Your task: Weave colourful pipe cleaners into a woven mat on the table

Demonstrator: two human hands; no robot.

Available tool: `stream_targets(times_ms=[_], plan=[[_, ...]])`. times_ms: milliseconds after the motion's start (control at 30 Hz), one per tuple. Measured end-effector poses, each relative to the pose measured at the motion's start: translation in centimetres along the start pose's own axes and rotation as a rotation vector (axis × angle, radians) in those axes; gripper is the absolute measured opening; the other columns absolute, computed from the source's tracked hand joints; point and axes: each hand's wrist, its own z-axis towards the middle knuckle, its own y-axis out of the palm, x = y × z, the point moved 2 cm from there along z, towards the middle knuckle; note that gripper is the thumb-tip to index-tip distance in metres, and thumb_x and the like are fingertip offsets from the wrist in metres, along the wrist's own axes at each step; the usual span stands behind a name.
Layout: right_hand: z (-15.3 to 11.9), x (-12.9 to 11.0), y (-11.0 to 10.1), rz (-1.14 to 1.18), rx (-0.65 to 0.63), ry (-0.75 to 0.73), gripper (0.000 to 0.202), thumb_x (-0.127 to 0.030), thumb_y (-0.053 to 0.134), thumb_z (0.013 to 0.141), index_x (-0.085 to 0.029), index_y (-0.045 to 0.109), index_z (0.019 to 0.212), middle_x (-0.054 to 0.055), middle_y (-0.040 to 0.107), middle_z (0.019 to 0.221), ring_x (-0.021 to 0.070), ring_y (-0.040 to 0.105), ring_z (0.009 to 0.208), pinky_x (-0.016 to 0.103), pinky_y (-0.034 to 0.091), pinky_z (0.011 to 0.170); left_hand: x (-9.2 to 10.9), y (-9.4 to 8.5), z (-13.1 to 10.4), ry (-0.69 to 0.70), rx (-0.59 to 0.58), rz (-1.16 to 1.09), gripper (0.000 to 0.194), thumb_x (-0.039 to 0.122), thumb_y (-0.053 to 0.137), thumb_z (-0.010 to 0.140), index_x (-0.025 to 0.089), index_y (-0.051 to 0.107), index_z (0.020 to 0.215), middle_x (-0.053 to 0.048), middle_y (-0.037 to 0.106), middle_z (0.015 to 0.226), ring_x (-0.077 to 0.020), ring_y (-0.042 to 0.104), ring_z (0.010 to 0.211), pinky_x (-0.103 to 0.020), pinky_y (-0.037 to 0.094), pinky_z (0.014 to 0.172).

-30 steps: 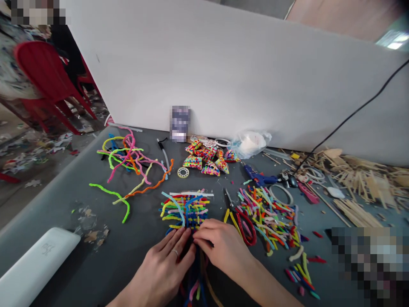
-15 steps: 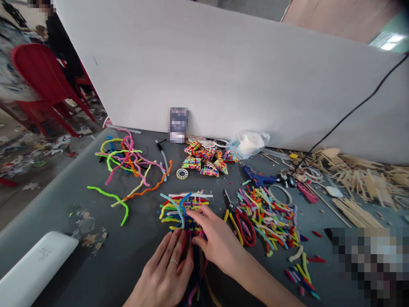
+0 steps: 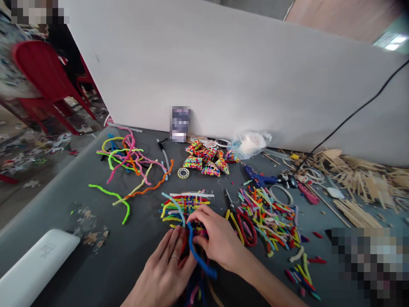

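Note:
A woven mat of colourful pipe cleaners lies on the table under both my hands. My right hand pinches a dark blue pipe cleaner at the weave; its free end curves down toward me over the mat. Pressed on the mat's near left side is my left hand, fingers stretched and close together, a ring on one of them. A light blue pipe cleaner sticks up past the left fingertips. The lower part of the mat is hidden by my hands.
Scissors and a heap of cut pipe-cleaner pieces lie right of my hands. Behind are woven bows, a tape roll and a blue glue gun. Long pipe cleaners and a white power bank are left.
The dark blue pipe cleaner, which pointed away across the mat, is now folded back toward me by my right hand. My left hand stays nearly in place.

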Motion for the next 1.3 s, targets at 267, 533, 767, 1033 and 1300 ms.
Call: stream_targets(times_ms=[267, 533, 767, 1033, 1300], plan=[[-1.0, -0.1, 0.8, -0.027, 0.043, -0.058, 0.034, -0.006, 0.060, 0.091, -0.033, 0.074, 0.106, -0.005, 0.070, 0.104, 0.0119, 0.068, 0.093, 0.021, 0.048, 0.082, -0.2, 1.4, -0.6, -0.053, 0.063, -0.071, 0.027, 0.024, 0.042, 0.099, 0.021, 0.068, 0.105, -0.010, 0.073, 0.123, -0.0230, 0.064, 0.126, -0.034, 0.044, 0.113], [-1.2, 0.3, 1.8, -0.158, 0.033, -0.202, 0.030, -0.008, 0.057, 0.097, -0.031, 0.077, 0.099, -0.005, 0.073, 0.097, 0.0120, 0.066, 0.092, 0.021, 0.047, 0.081, -0.5, 1.6, -0.6, -0.088, 0.080, -0.170, 0.029, 0.017, 0.042, 0.095, 0.020, 0.070, 0.101, -0.009, 0.073, 0.126, -0.0221, 0.065, 0.125, -0.035, 0.048, 0.112], [-0.9, -0.3, 1.1, -0.217, -0.074, -0.247, 0.025, -0.010, 0.058, 0.097, -0.026, 0.076, 0.101, -0.001, 0.072, 0.096, 0.0147, 0.065, 0.093, 0.024, 0.048, 0.079, -0.8, 0.7, 0.2, -0.046, 0.086, -0.147, 0.033, 0.010, 0.040, 0.095, 0.012, 0.070, 0.108, -0.010, 0.075, 0.121, -0.0218, 0.071, 0.115, -0.031, 0.055, 0.103], [0.7, -0.2, 1.1, -0.049, -0.047, -0.103, 0.013, -0.013, 0.074, 0.089, -0.025, 0.078, 0.085, -0.004, 0.073, 0.086, 0.0120, 0.067, 0.083, 0.021, 0.048, 0.078, -1.2, 0.1, 0.6, -0.110, 0.100, -0.182, 0.030, 0.006, 0.042, 0.096, 0.012, 0.069, 0.108, -0.008, 0.078, 0.111, -0.0213, 0.074, 0.109, -0.032, 0.058, 0.099], [1.0, -0.6, 0.8, -0.016, 0.054, 0.067, 0.045, -0.014, 0.079, 0.080, -0.028, 0.066, 0.121, 0.000, 0.067, 0.120, 0.0186, 0.068, 0.103, 0.027, 0.050, 0.087, -1.7, -0.5, 0.0, -0.046, 0.111, -0.073, 0.037, 0.004, 0.037, 0.099, 0.011, 0.071, 0.113, -0.010, 0.076, 0.118, -0.0229, 0.071, 0.114, -0.034, 0.054, 0.104]])
